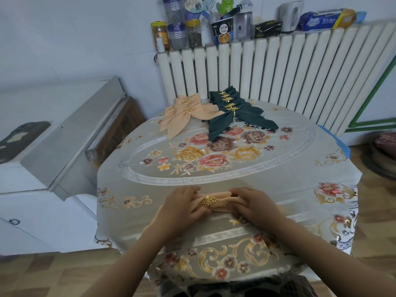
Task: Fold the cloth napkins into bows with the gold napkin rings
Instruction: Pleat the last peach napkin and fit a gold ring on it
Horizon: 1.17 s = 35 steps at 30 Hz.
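A peach cloth napkin [222,205], gathered into a narrow band, lies near the table's front edge with a gold leaf napkin ring [209,201] around its middle. My left hand [182,207] grips the napkin's left end and my right hand [252,207] grips its right end, so both ends are hidden. At the far side of the table lie a pile of finished peach bows [184,113] and a pile of dark green bows [235,112], each with gold rings.
The table wears a glossy floral tablecloth [214,155]. A white radiator [278,69] stands behind it, its top crowded with jars, bottles and boxes. A white cabinet [53,146] stands to the left. A cushioned seat [385,155] is at the right edge.
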Motion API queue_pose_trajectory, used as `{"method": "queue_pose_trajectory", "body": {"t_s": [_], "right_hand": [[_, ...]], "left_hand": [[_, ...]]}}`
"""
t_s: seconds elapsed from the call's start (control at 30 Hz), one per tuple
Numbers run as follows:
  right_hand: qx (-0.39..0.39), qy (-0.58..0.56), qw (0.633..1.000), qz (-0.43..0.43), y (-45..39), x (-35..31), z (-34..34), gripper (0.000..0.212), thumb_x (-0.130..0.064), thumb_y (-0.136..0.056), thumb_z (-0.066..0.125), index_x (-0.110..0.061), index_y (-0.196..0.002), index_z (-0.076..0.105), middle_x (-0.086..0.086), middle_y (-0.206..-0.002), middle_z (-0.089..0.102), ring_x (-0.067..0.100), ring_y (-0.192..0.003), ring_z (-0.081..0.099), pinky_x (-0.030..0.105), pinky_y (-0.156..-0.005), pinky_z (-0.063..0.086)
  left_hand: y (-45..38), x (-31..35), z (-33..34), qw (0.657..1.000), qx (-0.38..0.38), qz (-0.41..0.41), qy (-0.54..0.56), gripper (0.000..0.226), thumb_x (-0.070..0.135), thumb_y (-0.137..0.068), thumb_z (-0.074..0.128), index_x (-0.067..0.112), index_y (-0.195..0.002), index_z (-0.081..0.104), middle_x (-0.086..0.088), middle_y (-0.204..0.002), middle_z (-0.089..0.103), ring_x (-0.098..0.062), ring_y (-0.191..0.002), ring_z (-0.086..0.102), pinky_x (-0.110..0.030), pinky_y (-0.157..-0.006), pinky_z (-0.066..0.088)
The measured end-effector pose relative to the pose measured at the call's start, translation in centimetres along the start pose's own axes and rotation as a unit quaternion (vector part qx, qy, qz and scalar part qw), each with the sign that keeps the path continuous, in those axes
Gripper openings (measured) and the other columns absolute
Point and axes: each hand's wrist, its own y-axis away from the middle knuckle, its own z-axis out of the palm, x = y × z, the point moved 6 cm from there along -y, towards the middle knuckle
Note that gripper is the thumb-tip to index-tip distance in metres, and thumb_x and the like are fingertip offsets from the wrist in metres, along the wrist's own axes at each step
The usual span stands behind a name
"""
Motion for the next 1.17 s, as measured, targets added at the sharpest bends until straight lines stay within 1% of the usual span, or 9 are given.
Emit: {"method": "queue_pose_trajectory", "body": {"t_s": [0.13, 0.2, 0.3, 0.4, 0.47, 0.7, 0.87, 1.0, 1.17], "right_hand": [[0.046, 0.082, 0.993, -0.066, -0.4, -2.0, -0.4, 0.056, -0.053, -0.078, 0.057, -0.023, -0.125, 0.058, -0.004, -0.113, 0.062, 0.016, -0.102, 0.056, 0.032, -0.087, 0.047], [0.053, 0.079, 0.989, -0.111, -1.1, -3.1, 0.0, 0.060, -0.059, -0.076, 0.056, -0.025, -0.125, 0.058, -0.004, -0.122, 0.059, 0.016, -0.112, 0.050, 0.036, -0.096, 0.039], [0.011, 0.043, 0.989, -0.143, -2.5, -4.8, 0.9, 0.051, -0.051, -0.077, 0.060, -0.027, -0.122, 0.061, -0.007, -0.125, 0.060, 0.012, -0.121, 0.043, 0.031, -0.105, 0.026], [-0.008, -0.005, 0.990, -0.140, -3.2, -5.6, 1.3, 0.032, -0.031, -0.080, 0.068, -0.022, -0.111, 0.069, -0.004, -0.105, 0.069, 0.012, -0.105, 0.057, 0.024, -0.095, 0.039], [-0.013, -0.041, 0.993, -0.109, -3.2, -5.4, 1.3, 0.029, -0.023, -0.082, 0.069, -0.020, -0.110, 0.069, -0.002, -0.103, 0.070, 0.011, -0.098, 0.059, 0.017, -0.086, 0.039], [0.002, -0.080, 0.992, -0.095, -2.4, -5.1, 1.7, 0.033, -0.042, -0.079, 0.061, -0.024, -0.106, 0.067, -0.016, -0.095, 0.063, 0.000, -0.090, 0.054, 0.010, -0.080, 0.037], [0.010, -0.077, 0.992, -0.098, -2.1, -5.2, 1.7, 0.038, -0.047, -0.080, 0.055, -0.023, -0.107, 0.066, -0.017, -0.095, 0.060, -0.001, -0.090, 0.054, 0.008, -0.080, 0.038], [0.012, -0.075, 0.992, -0.100, -2.0, -5.3, 1.7, 0.037, -0.044, -0.080, 0.054, -0.021, -0.106, 0.066, -0.017, -0.093, 0.060, -0.004, -0.087, 0.051, 0.004, -0.077, 0.037], [0.031, -0.089, 0.993, -0.071, -2.3, -4.8, 1.9, 0.032, -0.040, -0.082, 0.061, -0.021, -0.107, 0.066, -0.011, -0.097, 0.064, 0.000, -0.090, 0.054, 0.009, -0.078, 0.038]], "left_hand": [[1.3, -1.2, -0.1, 0.998, 0.057, -0.011, 0.020, 0.062, 0.066, -0.076, 0.044, 0.025, -0.119, 0.062, 0.004, -0.110, 0.054, -0.015, -0.105, 0.043, -0.027, -0.092, 0.033], [1.4, -1.1, 0.0, 0.997, 0.068, -0.012, 0.041, 0.058, 0.061, -0.078, 0.046, 0.025, -0.119, 0.063, 0.005, -0.107, 0.050, -0.014, -0.103, 0.041, -0.025, -0.092, 0.031], [1.3, -1.1, 0.1, 0.995, 0.045, -0.018, 0.085, 0.041, 0.043, -0.086, 0.061, 0.023, -0.122, 0.061, 0.008, -0.106, 0.048, -0.012, -0.106, 0.041, -0.023, -0.094, 0.032], [1.2, -1.5, -0.1, 0.987, 0.051, -0.030, 0.151, 0.029, 0.028, -0.091, 0.060, 0.023, -0.120, 0.064, 0.009, -0.103, 0.054, -0.009, -0.105, 0.047, -0.020, -0.093, 0.036], [1.3, -1.6, -0.2, 0.980, 0.060, -0.045, 0.186, 0.025, 0.024, -0.092, 0.058, 0.025, -0.115, 0.067, 0.009, -0.100, 0.056, -0.006, -0.101, 0.050, -0.013, -0.090, 0.036], [1.2, -2.7, 0.1, 0.937, 0.055, -0.144, 0.313, 0.017, 0.019, -0.088, 0.064, 0.025, -0.102, 0.074, 0.006, -0.099, 0.063, -0.004, -0.094, 0.058, -0.017, -0.086, 0.043], [1.3, -2.5, -0.1, 0.960, 0.078, -0.128, 0.238, 0.018, 0.018, -0.089, 0.064, 0.016, -0.104, 0.073, 0.011, -0.096, 0.063, -0.003, -0.092, 0.057, -0.004, -0.079, 0.038], [1.1, -2.8, -0.3, 0.958, 0.093, -0.147, 0.227, 0.018, 0.016, -0.088, 0.063, 0.018, -0.102, 0.074, 0.009, -0.097, 0.065, -0.004, -0.092, 0.057, -0.009, -0.082, 0.041], [2.7, -1.0, -0.5, 0.981, 0.115, -0.039, 0.152, 0.022, 0.030, -0.090, 0.062, 0.021, -0.107, 0.073, 0.013, -0.097, 0.062, 0.000, -0.098, 0.051, -0.002, -0.083, 0.033]]}}
